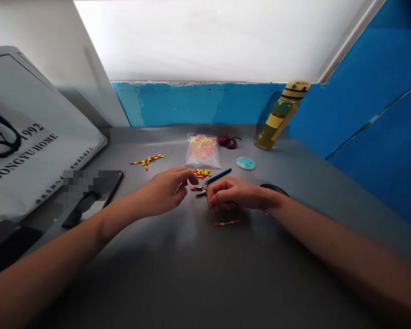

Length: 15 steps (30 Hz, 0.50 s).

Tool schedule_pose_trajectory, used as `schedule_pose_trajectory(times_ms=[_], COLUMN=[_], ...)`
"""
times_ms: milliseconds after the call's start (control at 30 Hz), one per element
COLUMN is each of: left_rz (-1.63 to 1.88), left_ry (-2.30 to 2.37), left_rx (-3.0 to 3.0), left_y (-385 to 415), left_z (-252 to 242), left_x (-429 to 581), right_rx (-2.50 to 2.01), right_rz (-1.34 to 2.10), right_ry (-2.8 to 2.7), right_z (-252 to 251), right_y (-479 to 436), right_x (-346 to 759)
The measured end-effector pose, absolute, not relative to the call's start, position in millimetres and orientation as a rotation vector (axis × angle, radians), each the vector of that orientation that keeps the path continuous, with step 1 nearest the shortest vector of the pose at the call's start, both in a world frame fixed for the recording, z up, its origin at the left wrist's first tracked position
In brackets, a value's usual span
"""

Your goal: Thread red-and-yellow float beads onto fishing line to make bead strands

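My left hand (166, 189) hovers beside a small pile of red and yellow-green beads (202, 173), its fingers bent and its thumb apart from them, with nothing visible in between. My right hand (228, 194) is closed in a pinch; a tiny yellow-green bead (210, 200) shows at the fingertips. Between the hands lie pliers (201, 189) with blue handles (219, 176), partly covered by my right hand. A short row of red and green beads (227, 223) rests on the table just below that hand.
Behind the pile lies a clear bag of beads (203, 151), with dark red cord (228, 141) beside it. Joined beads (147, 161) lie left, a round turquoise disc (245, 163) right. A bottle (280, 116), phone (96, 198) and large white bag (30, 132) stand or lie around.
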<state>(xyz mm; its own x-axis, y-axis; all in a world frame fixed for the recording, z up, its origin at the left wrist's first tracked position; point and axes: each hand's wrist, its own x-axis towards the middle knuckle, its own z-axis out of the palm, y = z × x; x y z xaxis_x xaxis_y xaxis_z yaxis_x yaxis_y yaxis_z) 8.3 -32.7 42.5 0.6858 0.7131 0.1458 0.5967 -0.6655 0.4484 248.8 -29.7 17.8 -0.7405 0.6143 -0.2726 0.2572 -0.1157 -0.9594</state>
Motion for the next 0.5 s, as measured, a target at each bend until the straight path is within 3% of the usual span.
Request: schedule_pose_trajectory(times_ms=[300, 500], left_rz=[0.62, 0.547], left_ry=[0.779, 0.825], left_rx=[2.384, 2.416], left_y=[-40.8, -40.7], left_z=[40.0, 32.8], left_x=[17.5, 19.1], right_rx=[-0.94, -0.938], right_rz=[1.909, 1.909], right_ry=[-1.939, -1.978], right_z=[13.7, 12.2], right_y=[-28.7, -28.0], right_x=[248.7, 248.9])
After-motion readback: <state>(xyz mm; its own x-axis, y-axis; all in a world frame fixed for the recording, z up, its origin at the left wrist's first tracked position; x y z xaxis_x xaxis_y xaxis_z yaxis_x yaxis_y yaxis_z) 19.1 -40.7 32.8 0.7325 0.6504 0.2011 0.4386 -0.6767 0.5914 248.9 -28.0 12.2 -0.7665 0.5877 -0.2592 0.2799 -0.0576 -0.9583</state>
